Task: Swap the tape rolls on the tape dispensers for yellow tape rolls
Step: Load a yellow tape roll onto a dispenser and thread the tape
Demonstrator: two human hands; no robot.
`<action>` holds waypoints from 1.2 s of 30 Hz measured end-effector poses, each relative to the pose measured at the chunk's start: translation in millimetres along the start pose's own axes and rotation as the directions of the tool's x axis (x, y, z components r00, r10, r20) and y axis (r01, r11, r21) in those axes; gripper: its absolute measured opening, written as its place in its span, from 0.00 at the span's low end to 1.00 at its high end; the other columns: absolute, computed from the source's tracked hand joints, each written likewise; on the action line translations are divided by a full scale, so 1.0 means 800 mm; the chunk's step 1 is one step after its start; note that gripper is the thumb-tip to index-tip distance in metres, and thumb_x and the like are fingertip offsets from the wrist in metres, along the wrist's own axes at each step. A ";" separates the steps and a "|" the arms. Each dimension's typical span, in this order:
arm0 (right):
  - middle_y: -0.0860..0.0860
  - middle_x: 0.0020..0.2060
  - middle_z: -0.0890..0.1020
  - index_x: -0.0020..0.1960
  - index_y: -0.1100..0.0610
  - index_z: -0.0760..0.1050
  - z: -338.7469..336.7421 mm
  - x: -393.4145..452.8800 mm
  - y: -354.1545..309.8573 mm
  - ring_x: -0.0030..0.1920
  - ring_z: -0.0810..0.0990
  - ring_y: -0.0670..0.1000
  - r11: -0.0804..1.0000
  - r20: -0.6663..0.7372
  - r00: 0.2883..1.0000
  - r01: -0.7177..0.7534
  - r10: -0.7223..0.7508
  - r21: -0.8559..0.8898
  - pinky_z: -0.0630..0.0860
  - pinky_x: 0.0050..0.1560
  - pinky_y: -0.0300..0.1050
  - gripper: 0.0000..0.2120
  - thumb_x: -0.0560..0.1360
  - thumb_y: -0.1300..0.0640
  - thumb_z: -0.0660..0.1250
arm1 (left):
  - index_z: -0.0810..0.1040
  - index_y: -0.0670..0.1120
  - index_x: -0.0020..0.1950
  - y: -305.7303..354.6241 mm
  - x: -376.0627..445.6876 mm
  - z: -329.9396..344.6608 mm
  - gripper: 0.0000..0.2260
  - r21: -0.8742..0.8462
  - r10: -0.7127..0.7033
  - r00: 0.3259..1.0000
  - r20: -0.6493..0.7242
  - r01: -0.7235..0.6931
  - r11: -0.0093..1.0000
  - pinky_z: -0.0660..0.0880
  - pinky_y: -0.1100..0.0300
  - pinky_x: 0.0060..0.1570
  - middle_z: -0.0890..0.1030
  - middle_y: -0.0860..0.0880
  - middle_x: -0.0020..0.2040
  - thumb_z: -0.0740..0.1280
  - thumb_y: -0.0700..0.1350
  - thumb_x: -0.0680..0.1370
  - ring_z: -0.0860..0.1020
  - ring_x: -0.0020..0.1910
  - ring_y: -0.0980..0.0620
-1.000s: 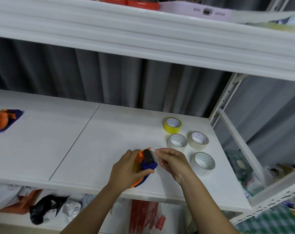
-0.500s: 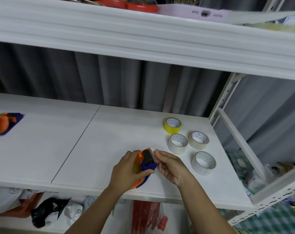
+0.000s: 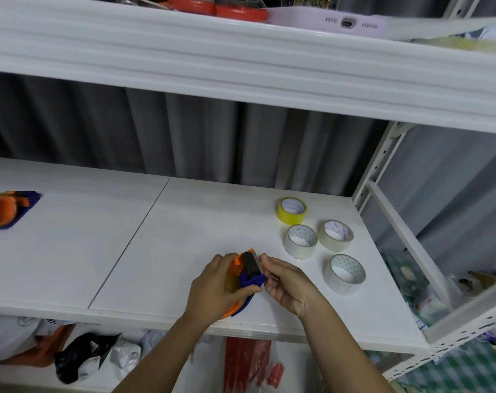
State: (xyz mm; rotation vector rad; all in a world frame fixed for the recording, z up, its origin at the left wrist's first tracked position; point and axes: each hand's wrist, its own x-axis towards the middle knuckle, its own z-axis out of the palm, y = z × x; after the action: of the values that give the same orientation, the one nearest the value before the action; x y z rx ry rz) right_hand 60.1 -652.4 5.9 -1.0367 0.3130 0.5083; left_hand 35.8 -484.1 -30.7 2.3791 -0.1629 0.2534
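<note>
Orange-and-blue dispenser (image 3: 245, 279) sits at the near edge of the white surface (image 3: 161, 251), left hand (image 3: 217, 287) wrapped around its body, fingers curled tight on it. Right hand (image 3: 289, 282) is at the front end, fingertips (image 3: 265, 260) pinching something at the cutter end, probably the tape end; too small to confirm. A yellowish roll appears loaded under the left palm, mostly hidden.

Risks from here, as I judge them:
- Cutter blade sits right where the right fingertips work. A slip pulls skin across the teeth.
- Dispenser overhangs the near edge. If the left grip loosens, it drops to the clutter below.
- If the tape end isn't threaded under the roller, it snaps back onto the roll and has to be picked free again.

Further back and right: three pale rolls, near one (image 3: 344, 273), middle one (image 3: 300, 241), far-right one (image 3: 336, 235), the last two almost touching. Beyond them, one yellow roll (image 3: 291, 210), standing apart. An elbow sweep right could knock the near pale roll off the side.

Far left: second dispenser (image 3: 7, 209), blue base, orange hub, yellow tape showing on it, partly cut by the frame. Can't tell whether it's seated properly. Well apart from the hands, no collision risk.
</note>
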 end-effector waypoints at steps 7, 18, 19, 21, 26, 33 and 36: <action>0.59 0.51 0.81 0.59 0.60 0.77 0.004 0.003 0.009 0.52 0.78 0.56 0.999 0.044 0.999 -0.033 0.031 0.033 0.76 0.42 0.42 0.20 0.68 0.57 0.72 | 0.69 0.55 0.64 -0.001 -0.001 0.000 0.36 -0.011 0.015 1.000 -0.024 -0.015 1.000 0.74 0.61 0.45 0.74 0.57 0.52 0.62 0.75 0.63 0.74 0.50 0.58; 0.48 0.37 0.79 0.48 0.53 0.82 -0.012 -0.012 0.021 0.29 0.70 0.42 0.829 -0.047 0.980 0.137 -0.193 -0.542 0.66 0.29 0.32 0.10 0.79 0.57 0.62 | 0.69 0.56 0.62 -0.004 -0.004 -0.001 0.33 -0.022 -0.011 0.999 -0.040 0.010 1.000 0.72 0.64 0.44 0.73 0.58 0.52 0.66 0.72 0.64 0.74 0.51 0.58; 0.47 0.36 0.78 0.46 0.53 0.83 -0.018 -0.014 0.025 0.28 0.70 0.41 0.791 -0.062 0.968 0.162 -0.245 -0.590 0.66 0.30 0.32 0.10 0.78 0.59 0.62 | 0.69 0.56 0.62 -0.004 -0.005 -0.002 0.33 -0.030 -0.014 0.999 -0.043 0.013 0.999 0.71 0.64 0.43 0.72 0.59 0.52 0.66 0.72 0.63 0.74 0.51 0.58; 0.46 0.33 0.77 0.44 0.52 0.84 -0.024 -0.018 0.026 0.30 0.69 0.44 0.830 -0.121 0.937 0.223 -0.327 -0.512 0.66 0.30 0.34 0.10 0.77 0.59 0.64 | 0.69 0.57 0.61 -0.005 -0.007 -0.003 0.33 -0.029 -0.016 0.999 -0.051 0.014 0.999 0.69 0.66 0.41 0.71 0.61 0.50 0.65 0.73 0.63 0.73 0.50 0.59; 0.44 0.32 0.79 0.43 0.52 0.83 -0.013 -0.020 0.016 0.29 0.70 0.43 0.845 -0.086 0.900 0.365 -0.428 -0.391 0.68 0.31 0.36 0.05 0.74 0.57 0.69 | 0.69 0.57 0.61 -0.004 -0.006 -0.002 0.33 -0.012 -0.024 0.998 -0.053 0.023 1.000 0.71 0.63 0.41 0.73 0.58 0.51 0.63 0.74 0.62 0.74 0.50 0.58; 0.50 0.34 0.80 0.45 0.58 0.82 -0.017 -0.018 0.052 0.32 0.73 0.45 0.829 -0.145 0.930 0.220 -0.337 -0.514 0.70 0.32 0.34 0.04 0.75 0.62 0.68 | 0.68 0.56 0.62 -0.004 -0.009 -0.004 0.36 -0.029 -0.033 0.998 -0.052 0.031 0.999 0.69 0.64 0.41 0.73 0.57 0.52 0.60 0.76 0.62 0.73 0.51 0.58; 0.48 0.33 0.79 0.44 0.56 0.82 -0.022 -0.019 0.047 0.31 0.71 0.45 0.855 -0.189 0.889 0.312 -0.417 -0.415 0.68 0.34 0.38 0.03 0.74 0.59 0.69 | 0.68 0.57 0.62 -0.006 -0.009 -0.004 0.33 -0.033 -0.041 0.998 -0.053 0.040 0.999 0.69 0.65 0.41 0.72 0.58 0.51 0.64 0.74 0.63 0.73 0.50 0.58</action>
State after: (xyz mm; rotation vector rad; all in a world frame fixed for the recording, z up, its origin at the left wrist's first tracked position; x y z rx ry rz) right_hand 26.7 -656.1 -22.7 -1.5097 0.2544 0.0684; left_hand 29.4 -478.3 -33.0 2.3391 -0.0928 0.2924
